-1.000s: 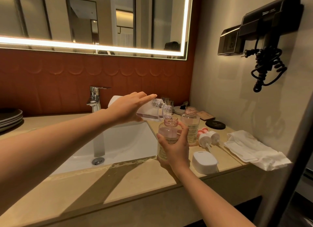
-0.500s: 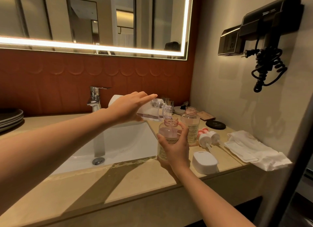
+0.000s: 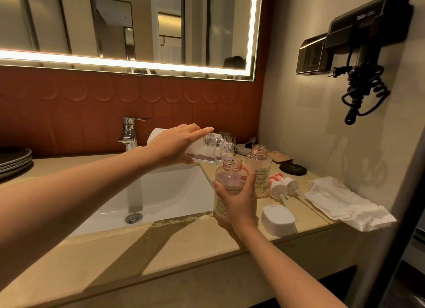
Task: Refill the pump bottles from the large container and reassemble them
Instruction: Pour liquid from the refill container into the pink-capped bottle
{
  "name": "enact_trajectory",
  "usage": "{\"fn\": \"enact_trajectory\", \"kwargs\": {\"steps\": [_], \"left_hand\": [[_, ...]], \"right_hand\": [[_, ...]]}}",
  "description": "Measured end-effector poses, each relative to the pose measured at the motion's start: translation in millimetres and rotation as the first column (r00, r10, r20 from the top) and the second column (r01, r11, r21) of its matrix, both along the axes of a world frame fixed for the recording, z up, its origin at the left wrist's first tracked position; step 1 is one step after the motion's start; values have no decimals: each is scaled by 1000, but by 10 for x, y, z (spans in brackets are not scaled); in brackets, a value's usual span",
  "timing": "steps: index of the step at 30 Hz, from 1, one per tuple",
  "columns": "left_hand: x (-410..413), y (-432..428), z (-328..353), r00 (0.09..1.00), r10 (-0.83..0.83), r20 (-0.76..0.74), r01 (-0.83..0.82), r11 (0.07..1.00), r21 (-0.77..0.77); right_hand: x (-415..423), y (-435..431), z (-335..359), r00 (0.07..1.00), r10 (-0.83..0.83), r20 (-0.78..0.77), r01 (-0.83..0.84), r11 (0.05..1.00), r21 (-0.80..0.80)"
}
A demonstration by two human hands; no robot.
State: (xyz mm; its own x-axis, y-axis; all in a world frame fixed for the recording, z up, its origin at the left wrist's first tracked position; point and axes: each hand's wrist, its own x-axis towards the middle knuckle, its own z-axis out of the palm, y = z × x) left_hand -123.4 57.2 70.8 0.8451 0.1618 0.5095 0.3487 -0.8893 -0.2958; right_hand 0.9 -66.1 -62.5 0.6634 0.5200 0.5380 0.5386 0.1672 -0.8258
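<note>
My left hand [image 3: 174,146] grips the large clear container [image 3: 207,152], tipped on its side with its threaded mouth over a pump bottle. A thin stream of liquid runs into that open pinkish bottle [image 3: 230,179], which my right hand [image 3: 239,202] holds upright at the counter's sink edge. Behind it, on the counter, stands a second open bottle [image 3: 258,167] with a printed label. Two white pump heads [image 3: 284,188] with pink collars lie on the counter to the right of the bottles. A white cap [image 3: 277,219] rests near the counter's front edge.
The white sink [image 3: 161,192] and chrome tap [image 3: 128,135] are on the left. Grey plates [image 3: 13,160] are stacked at far left. A folded white towel [image 3: 349,204] lies at right, a black round lid [image 3: 293,169] behind it. A wall hair dryer [image 3: 363,36] hangs above.
Both hands hold almost still while liquid keeps flowing. The level in the held bottle looks slightly higher.
</note>
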Motion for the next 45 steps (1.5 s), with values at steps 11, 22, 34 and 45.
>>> {"fn": "enact_trajectory", "kwargs": {"steps": [11,22,34,45], "left_hand": [[8,25,-1,1000,11,-9,-11,1000,27],[12,8,3,1000,11,-4,-10,1000,14],[23,33,7,1000,15,-13,-15,1000,16],[16,32,6,1000,12,-14,-11,1000,17]], "right_hand": [[-9,-15,14,1000,11,-8,-11,1000,12],[-7,-14,6,1000,18,-18,-17,1000,7],[-11,-24,17,1000,20,-17,-20,1000,4],[-5,-9,-4,1000,3,-7,-3,1000,4]]}}
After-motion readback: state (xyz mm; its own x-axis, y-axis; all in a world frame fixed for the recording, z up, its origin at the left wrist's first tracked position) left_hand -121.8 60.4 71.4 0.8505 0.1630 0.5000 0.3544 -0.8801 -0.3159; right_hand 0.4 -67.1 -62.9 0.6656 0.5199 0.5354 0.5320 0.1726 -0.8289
